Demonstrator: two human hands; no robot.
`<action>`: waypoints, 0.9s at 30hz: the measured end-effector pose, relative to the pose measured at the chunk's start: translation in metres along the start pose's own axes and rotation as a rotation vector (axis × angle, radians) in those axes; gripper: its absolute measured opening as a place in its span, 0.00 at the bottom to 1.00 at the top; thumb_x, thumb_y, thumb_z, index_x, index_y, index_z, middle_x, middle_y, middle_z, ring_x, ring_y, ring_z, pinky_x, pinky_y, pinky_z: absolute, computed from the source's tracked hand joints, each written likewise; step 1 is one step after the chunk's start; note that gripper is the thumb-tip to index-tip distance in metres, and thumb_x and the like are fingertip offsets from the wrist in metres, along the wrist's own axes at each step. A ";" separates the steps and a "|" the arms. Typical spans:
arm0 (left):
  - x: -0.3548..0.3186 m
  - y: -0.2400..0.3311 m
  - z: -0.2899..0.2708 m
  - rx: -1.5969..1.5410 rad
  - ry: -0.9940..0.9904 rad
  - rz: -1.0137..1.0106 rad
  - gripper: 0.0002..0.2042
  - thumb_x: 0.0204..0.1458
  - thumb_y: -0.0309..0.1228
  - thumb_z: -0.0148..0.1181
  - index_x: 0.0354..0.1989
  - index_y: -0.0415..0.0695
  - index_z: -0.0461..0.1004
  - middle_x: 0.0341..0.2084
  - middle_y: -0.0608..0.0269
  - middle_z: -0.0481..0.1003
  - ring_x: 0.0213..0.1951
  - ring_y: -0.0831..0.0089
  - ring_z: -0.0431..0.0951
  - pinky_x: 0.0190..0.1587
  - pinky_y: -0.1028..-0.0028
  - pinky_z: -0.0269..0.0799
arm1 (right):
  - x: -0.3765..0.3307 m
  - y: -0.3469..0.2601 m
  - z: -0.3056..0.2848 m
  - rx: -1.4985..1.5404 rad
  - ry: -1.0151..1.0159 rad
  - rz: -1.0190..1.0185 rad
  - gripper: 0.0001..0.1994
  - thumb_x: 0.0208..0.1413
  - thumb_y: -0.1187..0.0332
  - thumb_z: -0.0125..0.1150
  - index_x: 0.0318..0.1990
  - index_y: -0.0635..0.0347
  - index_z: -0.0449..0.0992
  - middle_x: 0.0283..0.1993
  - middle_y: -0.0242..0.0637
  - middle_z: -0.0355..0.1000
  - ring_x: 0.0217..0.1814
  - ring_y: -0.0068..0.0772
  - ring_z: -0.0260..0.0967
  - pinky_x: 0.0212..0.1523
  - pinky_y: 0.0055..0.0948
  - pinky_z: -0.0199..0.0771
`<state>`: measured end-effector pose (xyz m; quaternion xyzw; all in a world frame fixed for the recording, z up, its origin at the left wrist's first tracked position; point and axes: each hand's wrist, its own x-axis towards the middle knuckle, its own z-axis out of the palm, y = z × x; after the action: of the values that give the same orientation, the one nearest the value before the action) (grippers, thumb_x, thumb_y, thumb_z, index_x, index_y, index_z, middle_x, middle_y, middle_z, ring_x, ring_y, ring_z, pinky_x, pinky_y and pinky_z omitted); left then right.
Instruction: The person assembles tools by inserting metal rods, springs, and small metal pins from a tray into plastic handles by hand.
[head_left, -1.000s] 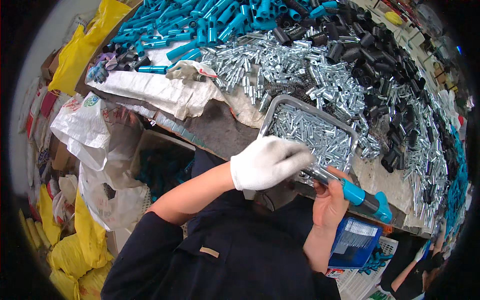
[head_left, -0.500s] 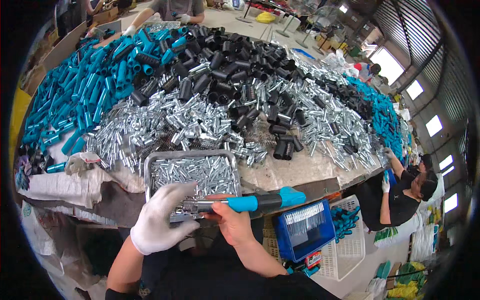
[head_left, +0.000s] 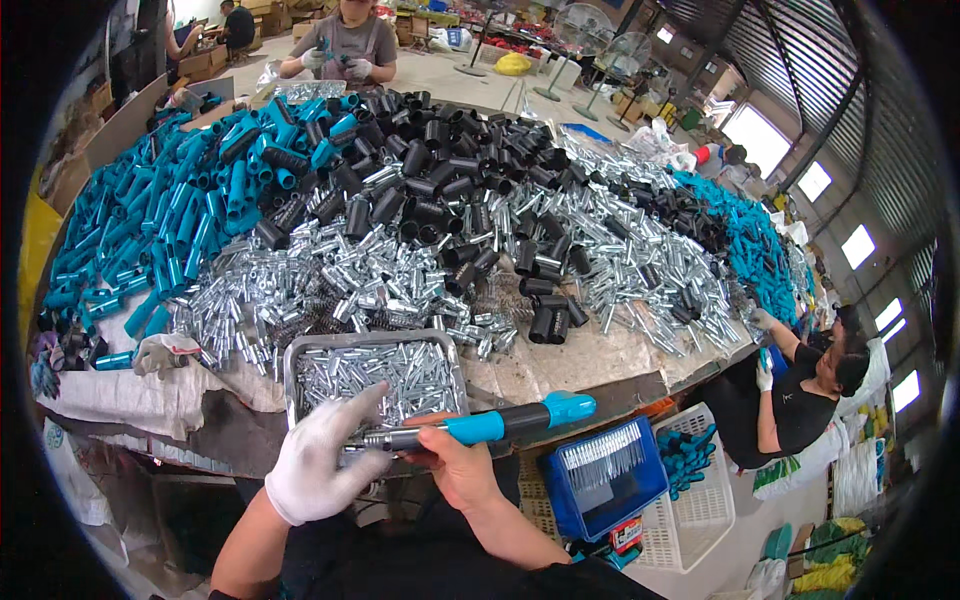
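My right hand (head_left: 455,465), bare, is closed around a long tool-like piece (head_left: 525,420) near where its metal shaft meets the body. The body is a teal and black tube with a rounded teal far end, slanting up to the right. Its metal shaft (head_left: 400,438) points left into the space between the thumb and fingers of my left hand (head_left: 325,460), which wears a white glove. The left fingers are spread apart around that end; whether the palm touches it is hidden. Just beyond, a metal tray (head_left: 292,375) holds many small silvery pins.
Heaped on the table (head_left: 540,375) are teal tubes (head_left: 170,220), black sleeves (head_left: 450,165) and silvery metal parts (head_left: 320,270). At lower right a blue bin (head_left: 565,500) sits by a white crate (head_left: 715,500) of teal pieces. Co-workers are at right and far side.
My view has shifted, showing more of the far co-worker. The coiled spring seen on the shaft's left end is now less visible, and the shaft reaches deeper between my left fingers.
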<state>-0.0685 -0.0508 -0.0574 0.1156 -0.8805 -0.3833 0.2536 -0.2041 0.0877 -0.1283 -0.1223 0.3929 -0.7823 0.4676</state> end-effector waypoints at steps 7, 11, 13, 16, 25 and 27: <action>0.005 0.010 -0.003 0.009 0.021 0.001 0.25 0.52 0.26 0.55 0.61 0.40 0.67 0.30 0.48 0.76 0.33 0.60 0.78 0.39 0.66 0.73 | 0.001 0.000 0.000 -0.024 0.051 0.014 0.10 0.56 0.72 0.61 0.43 0.66 0.75 0.41 0.41 0.76 0.40 0.33 0.75 0.41 0.34 0.81; 0.005 0.004 0.001 0.067 -0.001 0.042 0.24 0.56 0.34 0.53 0.62 0.40 0.65 0.29 0.51 0.77 0.32 0.54 0.78 0.40 0.63 0.73 | 0.001 0.000 0.002 -0.060 0.167 -0.020 0.09 0.55 0.73 0.62 0.43 0.66 0.75 0.41 0.40 0.75 0.40 0.33 0.75 0.40 0.34 0.81; 0.001 0.000 0.005 0.142 0.120 0.054 0.23 0.56 0.33 0.53 0.62 0.42 0.66 0.32 0.50 0.77 0.34 0.54 0.77 0.42 0.63 0.72 | 0.000 0.000 0.003 0.002 0.169 -0.093 0.09 0.55 0.74 0.61 0.43 0.66 0.74 0.42 0.42 0.75 0.39 0.36 0.75 0.39 0.35 0.81; -0.005 -0.007 0.002 -0.237 -0.215 -0.337 0.29 0.51 0.28 0.58 0.65 0.45 0.62 0.41 0.49 0.74 0.41 0.53 0.75 0.45 0.64 0.70 | -0.001 0.000 0.005 -0.092 0.179 -0.073 0.10 0.55 0.72 0.61 0.42 0.66 0.74 0.42 0.44 0.75 0.38 0.38 0.75 0.37 0.34 0.81; -0.006 -0.015 0.005 -0.235 -0.059 -0.137 0.38 0.45 0.30 0.63 0.68 0.43 0.56 0.42 0.48 0.75 0.46 0.60 0.76 0.50 0.66 0.70 | 0.006 0.007 -0.004 -0.077 0.128 -0.071 0.11 0.56 0.69 0.59 0.42 0.66 0.73 0.37 0.42 0.75 0.34 0.34 0.75 0.34 0.31 0.80; -0.009 -0.014 0.009 -0.060 0.025 0.017 0.42 0.43 0.31 0.66 0.69 0.43 0.53 0.43 0.47 0.74 0.49 0.54 0.75 0.53 0.63 0.69 | 0.006 0.010 -0.008 -0.098 0.283 -0.186 0.11 0.55 0.67 0.61 0.42 0.65 0.73 0.36 0.42 0.75 0.31 0.31 0.74 0.27 0.27 0.77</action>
<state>-0.0662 -0.0514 -0.0766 0.1054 -0.8664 -0.4057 0.2714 -0.2058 0.0841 -0.1423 -0.0694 0.4794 -0.8116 0.3266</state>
